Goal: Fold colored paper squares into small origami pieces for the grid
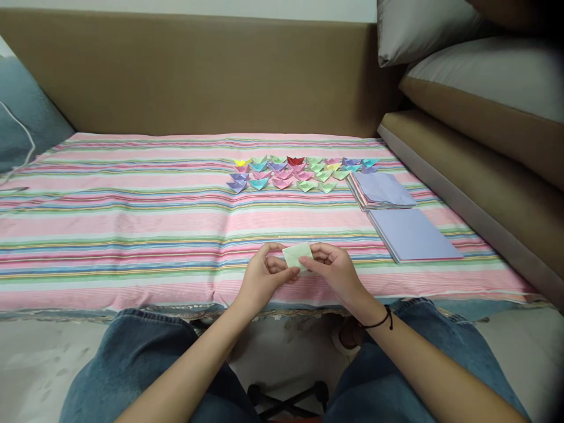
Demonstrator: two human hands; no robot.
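Note:
A small folded piece of pale green paper (296, 254) is held up over the near part of the striped cloth (167, 220). My left hand (267, 270) grips its left and lower edge between thumb and fingers. On the other side my right hand (332, 264) pinches it, the thumb lying across its front face. Both thumbs almost meet at the paper's lower middle. Beyond my hands, several folded paper boats (282, 183) in many colours stand in rows on the cloth.
To the right lie a stack of creased paper sheets (383, 189) and a stack of flat lilac paper (414, 235). Large cushions (476, 147) pile up along the right side. A brown padded board (220, 76) closes off the back. A white cable (26, 132) hangs at far left.

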